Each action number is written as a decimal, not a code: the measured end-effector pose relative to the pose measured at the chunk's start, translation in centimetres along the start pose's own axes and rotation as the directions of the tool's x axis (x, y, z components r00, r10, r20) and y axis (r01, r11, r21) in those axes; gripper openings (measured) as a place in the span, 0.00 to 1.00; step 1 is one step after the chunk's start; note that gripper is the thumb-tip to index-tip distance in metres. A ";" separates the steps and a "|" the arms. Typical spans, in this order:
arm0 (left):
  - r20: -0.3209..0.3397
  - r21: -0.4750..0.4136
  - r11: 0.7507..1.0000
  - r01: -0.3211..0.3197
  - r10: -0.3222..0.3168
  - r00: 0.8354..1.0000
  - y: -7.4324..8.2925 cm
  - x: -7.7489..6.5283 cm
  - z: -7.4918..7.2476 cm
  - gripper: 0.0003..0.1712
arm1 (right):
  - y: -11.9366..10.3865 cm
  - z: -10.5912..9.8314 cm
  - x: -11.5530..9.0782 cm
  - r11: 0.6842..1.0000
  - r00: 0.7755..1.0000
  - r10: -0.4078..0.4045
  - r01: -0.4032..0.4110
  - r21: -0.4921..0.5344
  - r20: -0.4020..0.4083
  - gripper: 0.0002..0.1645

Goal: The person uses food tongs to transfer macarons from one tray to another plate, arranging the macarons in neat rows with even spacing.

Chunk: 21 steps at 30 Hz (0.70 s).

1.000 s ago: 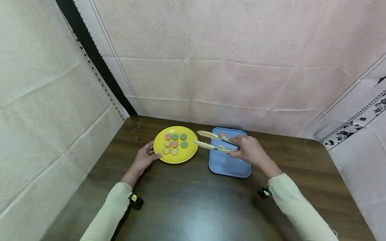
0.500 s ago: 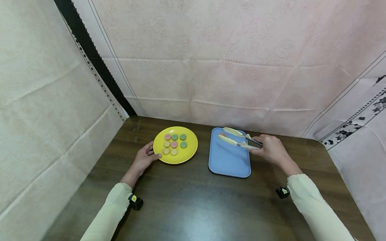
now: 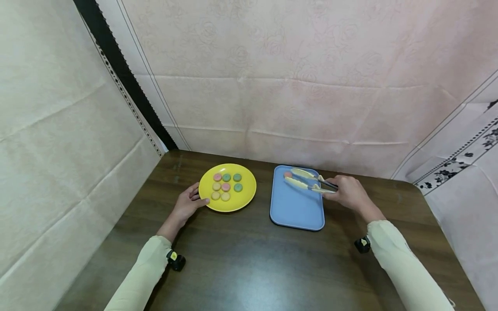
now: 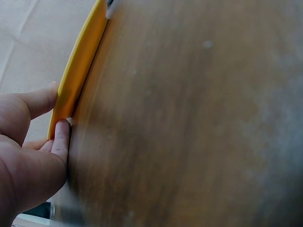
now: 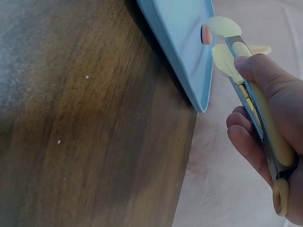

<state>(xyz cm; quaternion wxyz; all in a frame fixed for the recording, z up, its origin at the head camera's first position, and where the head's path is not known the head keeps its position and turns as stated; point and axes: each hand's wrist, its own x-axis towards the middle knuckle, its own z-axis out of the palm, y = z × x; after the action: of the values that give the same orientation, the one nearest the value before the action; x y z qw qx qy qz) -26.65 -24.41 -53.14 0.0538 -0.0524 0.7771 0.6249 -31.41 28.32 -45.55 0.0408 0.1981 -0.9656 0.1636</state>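
Note:
A yellow plate (image 3: 243, 198) bears several small round macarons in pink (image 3: 225, 187), green (image 3: 237, 187) and pale yellow (image 3: 225, 196). My left hand (image 3: 186, 205) pinches its left rim; in the left wrist view the thumb and fingers (image 4: 60, 139) lie on either side of the plate's edge (image 4: 78, 71). My right hand (image 3: 348, 192) grips tongs (image 3: 297, 182) with cream tips, spread apart over the back of the blue tray (image 3: 297, 214). One pink macaron (image 3: 287, 174) lies there beside the tips. The right wrist view shows the tongs (image 5: 258, 101) near that macaron (image 5: 206, 35), nothing clearly clamped.
Plate and tray stand side by side near the back edge of a dark wooden table (image 3: 233, 255). A pale cloth (image 3: 272, 108) hangs directly behind it, and others hang at both sides. Small black cameras (image 3: 362, 245) are strapped to both wrists.
My right hand has carried the spread tongs rightward, from near the plate to over the tray's back, then shifted them slightly. The left hand stays at the plate's rim.

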 end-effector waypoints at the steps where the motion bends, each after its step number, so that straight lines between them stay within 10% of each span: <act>1: 0.001 0.000 1.000 -0.003 0.003 1.000 0.0 0.0 0.0 0.49 | 0.0 0.0 0.1 1.000 1.000 0.002 -0.002 0.002 0.006 0.30; 21: 0.001 -0.013 1.000 0.003 -0.003 1.000 0.0 -0.2 0.0 0.49 | 0.3 -0.2 1.7 1.000 0.996 -0.017 0.019 -0.021 0.083 0.27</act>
<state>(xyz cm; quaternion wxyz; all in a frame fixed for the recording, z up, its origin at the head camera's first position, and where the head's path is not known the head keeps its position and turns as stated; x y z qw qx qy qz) -26.49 -24.43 -53.14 0.0549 -0.0535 0.7731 0.6297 -33.08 28.02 -45.25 0.0043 0.2130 -0.9663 0.1441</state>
